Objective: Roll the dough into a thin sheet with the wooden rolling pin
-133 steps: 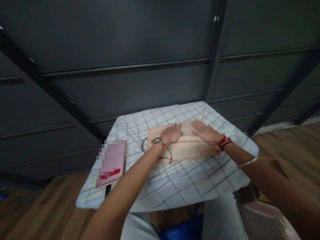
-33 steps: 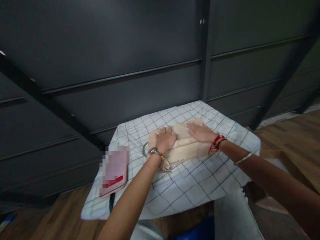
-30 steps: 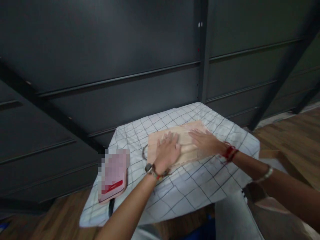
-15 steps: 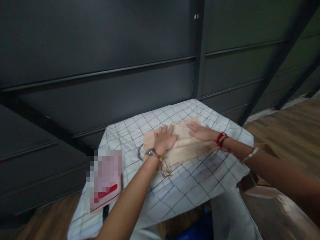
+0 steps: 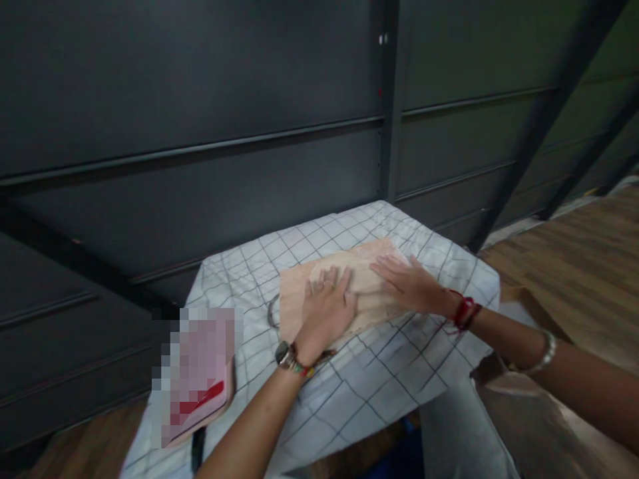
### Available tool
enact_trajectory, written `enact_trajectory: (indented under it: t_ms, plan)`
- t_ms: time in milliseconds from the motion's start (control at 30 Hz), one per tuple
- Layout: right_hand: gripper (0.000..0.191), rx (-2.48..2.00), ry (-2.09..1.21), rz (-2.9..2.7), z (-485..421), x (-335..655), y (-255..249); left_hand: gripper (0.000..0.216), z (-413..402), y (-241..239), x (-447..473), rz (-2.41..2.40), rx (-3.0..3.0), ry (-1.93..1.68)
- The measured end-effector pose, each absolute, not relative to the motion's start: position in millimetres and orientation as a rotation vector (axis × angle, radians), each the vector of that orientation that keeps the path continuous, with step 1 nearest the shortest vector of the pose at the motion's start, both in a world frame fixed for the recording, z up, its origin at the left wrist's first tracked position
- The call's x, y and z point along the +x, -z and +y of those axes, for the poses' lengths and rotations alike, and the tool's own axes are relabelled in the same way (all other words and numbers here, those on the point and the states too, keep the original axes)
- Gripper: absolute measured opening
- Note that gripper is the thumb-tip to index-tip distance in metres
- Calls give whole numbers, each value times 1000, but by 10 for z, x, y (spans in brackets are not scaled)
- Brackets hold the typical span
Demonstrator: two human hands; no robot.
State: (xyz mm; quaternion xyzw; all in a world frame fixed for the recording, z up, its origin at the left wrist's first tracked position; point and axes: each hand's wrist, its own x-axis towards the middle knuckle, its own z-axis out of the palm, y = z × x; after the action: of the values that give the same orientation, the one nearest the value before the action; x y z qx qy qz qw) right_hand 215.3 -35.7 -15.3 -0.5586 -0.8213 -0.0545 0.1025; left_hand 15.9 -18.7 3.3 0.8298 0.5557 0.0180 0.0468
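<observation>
A folded peach-coloured cloth point(image 5: 299, 293) lies on a small table covered with a white checked sheet point(image 5: 349, 386). My left hand point(image 5: 327, 309) rests flat on the cloth's near middle, fingers spread, with a watch and beaded band at the wrist. My right hand point(image 5: 409, 285) lies flat on the cloth's right part, fingers stretched toward the left hand, with red thread at the wrist. Neither hand holds anything.
A pink, blurred-out flat object point(image 5: 200, 372) lies on the table's left front corner. A thin metal ring point(image 5: 272, 311) shows at the cloth's left edge. Dark metal panels point(image 5: 200, 133) stand right behind the table. Wooden floor point(image 5: 574, 266) lies to the right.
Both hands have slid back toward me over the cloth, staying flat. The view has shifted a little to the left.
</observation>
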Motion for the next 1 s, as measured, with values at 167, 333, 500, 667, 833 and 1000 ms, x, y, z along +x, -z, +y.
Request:
enact_trajectory:
  t_ms: [167,333,500,667,833,1000]
  plan:
    - [44,-1760,52,-2413,-462,2144,89,55,-263,-52,186,1834,2460,-62]
    - [47,-1527,204,-2431,-691,2165,189,55,-558,-10,165,1799,2683,-211]
    - [46,-1642,198,-2408,-714,2141,177,52,-527,-19,223,1888,2594,-213]
    - [46,-1550,174,-2471,-829,2147,153,53,-548,-78,214,1769,2630,-142]
    - [43,-1622,279,-2490,-842,2156,163,50,-572,-97,262,1862,2561,-87]
    - [39,-1510,390,-2353,-924,2111,232,49,-691,-11,264,1866,2674,-264]
